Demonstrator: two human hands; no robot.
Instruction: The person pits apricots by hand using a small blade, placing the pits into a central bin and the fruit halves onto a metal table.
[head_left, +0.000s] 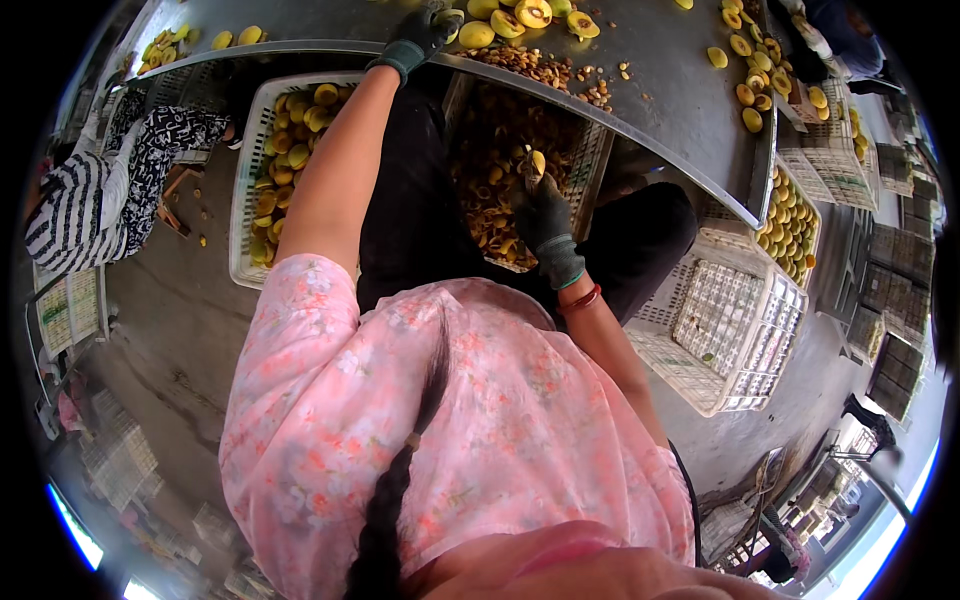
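My left hand (420, 36), in a dark glove with a green cuff, is at the metal table's near edge, its fingers around a yellow-green stone fruit (450, 22). Beside it lie halved yellow stone fruits (507, 24) and a heap of brown pits (525, 63). My right hand (546, 214), gloved alike, is lower, over a crate of fruit scraps (487, 187). A yellow fruit piece (537, 162) shows at its fingertips, with a small dark part beside it that may be a tool tip. Whether the piece is gripped or stuck to that part cannot be told.
The metal table (675, 97) has a raised rim above my lap. A white plastic crate of fruit halves (251, 187) stands at left. An empty white crate (750, 330) is at right, near a crate of fruit (787, 225). Other people sit at far left and upper right.
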